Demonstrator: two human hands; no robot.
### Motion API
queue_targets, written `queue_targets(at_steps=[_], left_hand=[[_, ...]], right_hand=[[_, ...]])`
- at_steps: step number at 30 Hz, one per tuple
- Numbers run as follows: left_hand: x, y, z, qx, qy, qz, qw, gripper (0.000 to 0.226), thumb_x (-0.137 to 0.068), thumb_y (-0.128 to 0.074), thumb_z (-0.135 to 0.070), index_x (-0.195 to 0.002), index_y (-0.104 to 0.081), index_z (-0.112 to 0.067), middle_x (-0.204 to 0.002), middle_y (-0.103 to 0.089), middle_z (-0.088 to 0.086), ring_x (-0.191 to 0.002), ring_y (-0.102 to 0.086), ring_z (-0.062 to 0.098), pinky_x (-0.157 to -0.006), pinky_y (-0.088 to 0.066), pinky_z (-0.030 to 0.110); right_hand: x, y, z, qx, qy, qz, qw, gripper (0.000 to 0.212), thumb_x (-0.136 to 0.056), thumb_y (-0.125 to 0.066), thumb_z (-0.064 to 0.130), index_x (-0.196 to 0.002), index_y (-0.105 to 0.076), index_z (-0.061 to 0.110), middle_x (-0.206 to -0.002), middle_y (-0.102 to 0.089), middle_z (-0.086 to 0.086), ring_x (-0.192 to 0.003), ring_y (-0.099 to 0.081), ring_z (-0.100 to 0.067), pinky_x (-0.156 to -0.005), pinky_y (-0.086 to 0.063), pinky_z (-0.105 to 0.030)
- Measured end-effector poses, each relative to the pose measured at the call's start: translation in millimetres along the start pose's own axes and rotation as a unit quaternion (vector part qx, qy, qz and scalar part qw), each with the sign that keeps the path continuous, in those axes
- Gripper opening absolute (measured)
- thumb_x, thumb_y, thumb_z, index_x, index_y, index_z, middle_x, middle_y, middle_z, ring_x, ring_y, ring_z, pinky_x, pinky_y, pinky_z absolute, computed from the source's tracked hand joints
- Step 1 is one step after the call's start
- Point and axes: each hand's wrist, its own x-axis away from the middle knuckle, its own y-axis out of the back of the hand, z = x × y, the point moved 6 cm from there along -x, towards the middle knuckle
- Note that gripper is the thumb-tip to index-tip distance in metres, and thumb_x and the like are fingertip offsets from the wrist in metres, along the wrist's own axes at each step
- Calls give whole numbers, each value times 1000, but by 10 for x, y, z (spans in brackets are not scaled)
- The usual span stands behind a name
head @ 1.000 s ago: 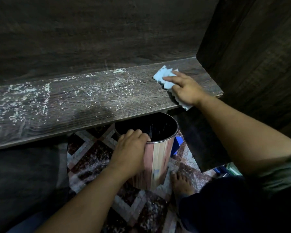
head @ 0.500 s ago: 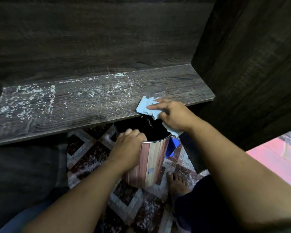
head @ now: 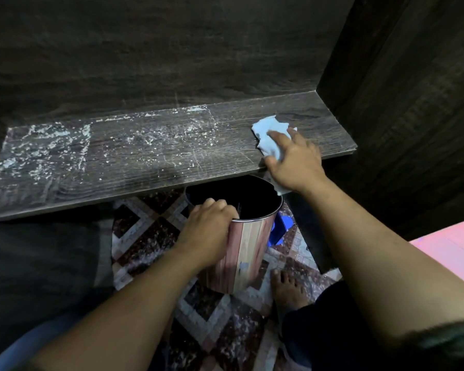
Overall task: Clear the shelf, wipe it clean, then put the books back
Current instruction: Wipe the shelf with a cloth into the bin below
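wiping shelf (head: 150, 167) | right hand (head: 295, 162) presses cloth (head: 268, 135) flat | left hand (head: 209, 226) grips bin (head: 241, 236) rim | I sweep crumbs left, slowly, toward bin

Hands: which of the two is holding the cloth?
The right hand, pressing the light blue cloth flat on the shelf. The left hand instead grips the bin rim below the shelf edge.

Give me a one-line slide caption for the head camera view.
Right hand presses a blue cloth on the dusty shelf; left hand holds a bin below.
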Motion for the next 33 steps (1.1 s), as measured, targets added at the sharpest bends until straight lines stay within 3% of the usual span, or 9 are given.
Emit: queue_targets(at_steps=[2,6,10,12,18,22,26,31,33], left_hand=[[2,5,14,4,3,-2,1000,28,-85,-52,-17,-111,-58,-25,-107,-53,-3,-108,-45,21,-93,-38,35],[42,22,16,11,4,1,1000,28,-85,-48,-20,-112,-59,-22,-107,-54,-1,-108,-46,23,-91,-38,36],[82,40,41,12,7,5,1000,43,-75,-35,-26,-107,-62,-17,-101,-57,3,-102,-50,28,-86,-42,39],[95,30,60,14,8,10,1000,45,-74,-35,-26,-108,-63,-17,-101,-57,2,-102,-49,27,-85,-42,38],[92,43,98,10,11,-1,1000,37,-78,-40,-26,-105,-63,-17,-100,-57,1,-100,-49,26,-84,-41,37],[82,37,94,10,6,-15,1000,27,-80,-50,-20,-104,-63,-17,-99,-57,2,-99,-50,26,-82,-42,39],[54,21,80,4,2,-18,1000,29,-82,-55,-12,-109,-60,-20,-103,-55,0,-103,-47,24,-85,-38,36],[11,13,65,4,9,-24,1000,32,-83,-56,-14,-114,-59,-21,-107,-54,-1,-106,-46,23,-88,-37,35],[-10,22,54,3,10,-38,999,31,-81,-58,-12,-111,-60,-21,-104,-55,-1,-104,-47,23,-87,-38,36]], right_hand=[[18,-75,38,17,21,37,999,66,-87,-55,44,-148,-30,39,-160,-18,-10,-143,-21,-36,-117,-16,-47],[135,-111,263,2,149,94,984,70,-82,-59,22,-145,-36,44,-160,-19,-3,-141,-25,-30,-116,-21,-41],[254,-16,437,-8,225,156,962,58,-82,-59,12,-128,-56,47,-153,-36,5,-139,-31,-20,-112,-20,-28],[262,141,418,-46,209,182,960,50,-81,-60,5,-114,-67,42,-142,-48,10,-132,-42,-14,-111,-26,-23],[215,410,335,-131,187,30,973,51,-74,-54,24,-123,-64,37,-137,-48,0,-127,-45,-26,-111,-33,-42],[224,127,335,-29,199,113,973,46,-83,-60,27,-126,-60,40,-143,-44,1,-129,-43,-29,-111,-34,-44],[217,278,376,-87,192,18,977,50,-76,-53,28,-124,-62,37,-139,-47,0,-124,-45,-30,-108,-36,-45],[203,75,277,-40,180,93,978,51,-75,-50,32,-125,-62,38,-137,-48,1,-126,-45,-31,-108,-36,-46],[130,163,166,-72,151,40,985,53,-76,-49,30,-127,-61,35,-140,-46,-3,-126,-43,-33,-110,-34,-45]])
